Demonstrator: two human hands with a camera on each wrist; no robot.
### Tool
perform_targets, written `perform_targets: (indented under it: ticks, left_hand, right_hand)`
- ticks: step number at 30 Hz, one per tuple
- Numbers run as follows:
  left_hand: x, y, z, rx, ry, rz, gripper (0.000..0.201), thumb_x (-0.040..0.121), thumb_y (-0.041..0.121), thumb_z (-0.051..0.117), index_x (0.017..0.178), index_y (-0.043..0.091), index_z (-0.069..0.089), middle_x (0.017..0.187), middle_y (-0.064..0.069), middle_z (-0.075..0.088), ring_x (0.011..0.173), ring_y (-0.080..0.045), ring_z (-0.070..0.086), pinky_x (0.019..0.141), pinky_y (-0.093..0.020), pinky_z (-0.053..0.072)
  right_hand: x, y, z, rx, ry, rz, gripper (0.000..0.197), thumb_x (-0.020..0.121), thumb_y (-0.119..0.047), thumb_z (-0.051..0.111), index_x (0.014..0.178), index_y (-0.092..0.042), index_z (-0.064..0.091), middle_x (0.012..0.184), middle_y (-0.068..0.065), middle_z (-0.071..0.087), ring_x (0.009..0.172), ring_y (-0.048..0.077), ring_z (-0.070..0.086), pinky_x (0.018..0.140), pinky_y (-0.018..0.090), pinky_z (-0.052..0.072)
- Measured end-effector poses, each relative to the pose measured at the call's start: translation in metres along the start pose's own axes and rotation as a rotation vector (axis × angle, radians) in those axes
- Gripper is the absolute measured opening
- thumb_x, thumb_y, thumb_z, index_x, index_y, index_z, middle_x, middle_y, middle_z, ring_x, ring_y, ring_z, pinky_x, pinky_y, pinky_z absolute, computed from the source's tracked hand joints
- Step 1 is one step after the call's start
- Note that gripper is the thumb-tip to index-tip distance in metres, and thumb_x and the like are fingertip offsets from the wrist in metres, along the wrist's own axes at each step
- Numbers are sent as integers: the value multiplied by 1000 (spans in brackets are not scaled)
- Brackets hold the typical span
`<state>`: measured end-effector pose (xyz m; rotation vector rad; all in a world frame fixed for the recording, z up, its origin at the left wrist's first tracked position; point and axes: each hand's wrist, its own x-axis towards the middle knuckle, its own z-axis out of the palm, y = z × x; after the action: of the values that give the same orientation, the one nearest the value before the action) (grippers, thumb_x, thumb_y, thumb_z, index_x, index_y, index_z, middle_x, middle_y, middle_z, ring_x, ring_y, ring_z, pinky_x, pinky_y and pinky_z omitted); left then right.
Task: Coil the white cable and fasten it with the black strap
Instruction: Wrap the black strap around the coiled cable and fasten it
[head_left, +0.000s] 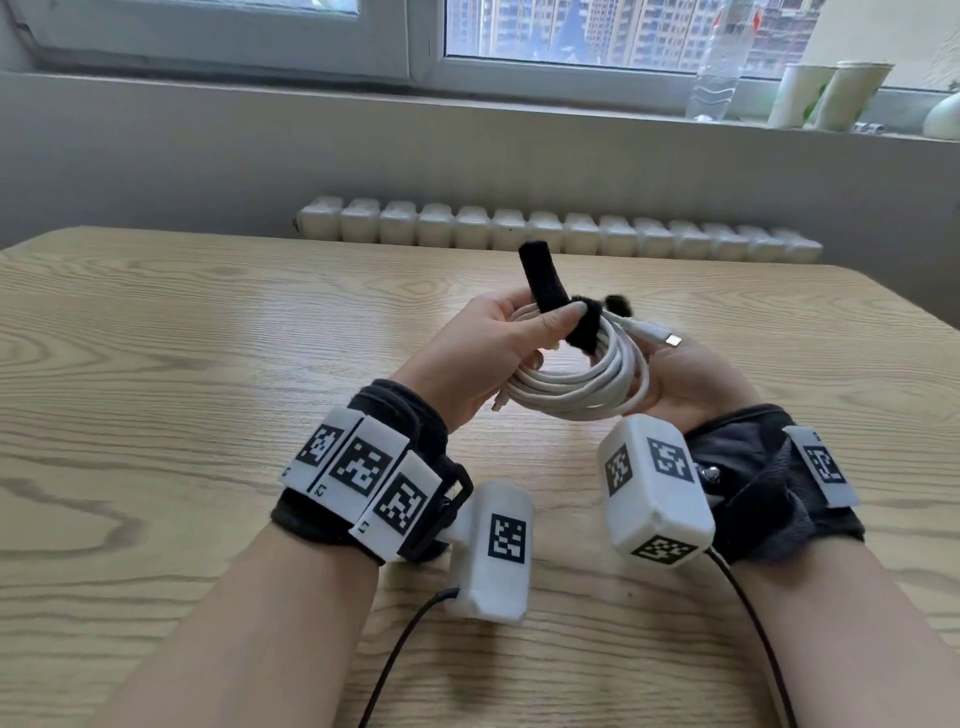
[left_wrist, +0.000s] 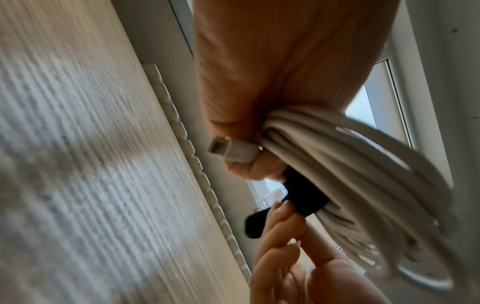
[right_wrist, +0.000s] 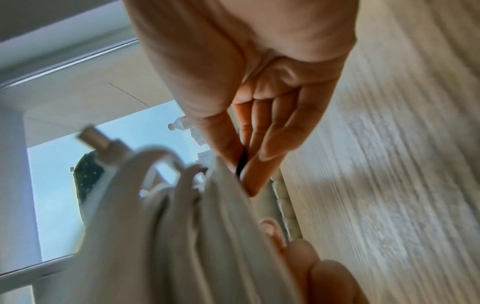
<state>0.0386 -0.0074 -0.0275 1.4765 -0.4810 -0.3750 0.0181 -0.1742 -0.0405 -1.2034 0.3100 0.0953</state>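
Observation:
The white cable (head_left: 582, 395) is wound into a coil and held above the table between both hands. My left hand (head_left: 519, 338) grips the coil's left side, its thumb pressing the black strap (head_left: 543, 283) against the loops. The strap wraps over the top of the coil and one fuzzy end sticks up. My right hand (head_left: 685, 374) cups the coil's right side and pinches the strap's other end (left_wrist: 255, 224) between thumb and fingers. One USB plug (head_left: 670, 339) juts out to the right. The other plug (left_wrist: 230, 152) lies under my left fingers.
A wooden table (head_left: 208, 364) lies below the hands. Beyond its far edge stands a white radiator (head_left: 545, 228). On the window sill at the back right stand a plastic bottle (head_left: 719, 67) and two paper cups (head_left: 831, 93). Black cords (head_left: 400, 644) trail from the wrist cameras.

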Motion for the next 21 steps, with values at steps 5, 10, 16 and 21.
perform_targets:
  ticks: [5, 10, 16, 21]
  left_hand:
    - [-2, 4, 0, 69, -89, -61, 32, 95, 32, 49, 105, 4, 63, 79, -5, 53, 57, -8, 44, 49, -15, 40]
    - [-5, 5, -5, 93, -172, -125, 26, 86, 24, 62, 108, 10, 63, 72, 0, 57, 56, -9, 44, 49, -18, 38]
    - [-9, 12, -13, 210, -156, -89, 16, 88, 23, 61, 103, 16, 64, 72, 1, 63, 55, -8, 43, 47, -20, 34]
    - [-12, 13, -9, 313, -186, -1, 29, 95, 33, 47, 109, 12, 62, 76, 0, 59, 58, -8, 44, 56, -32, 31]
  right_hand:
    - [-4, -5, -2, 6, 123, -92, 10, 91, -13, 56, 95, -6, 61, 68, 2, 67, 64, 13, 63, 59, 18, 53]
    - [-7, -14, -7, 68, 201, -166, 21, 86, -14, 64, 103, -3, 65, 82, 6, 67, 83, 21, 63, 98, 35, 49]
    - [-14, -17, -3, -19, 139, -334, 17, 91, -13, 57, 74, -12, 59, 51, -3, 67, 45, 5, 63, 50, 15, 52]
    - [-17, -18, -3, 7, 103, -363, 15, 90, -11, 59, 75, -11, 61, 54, 0, 68, 47, 7, 64, 52, 16, 54]
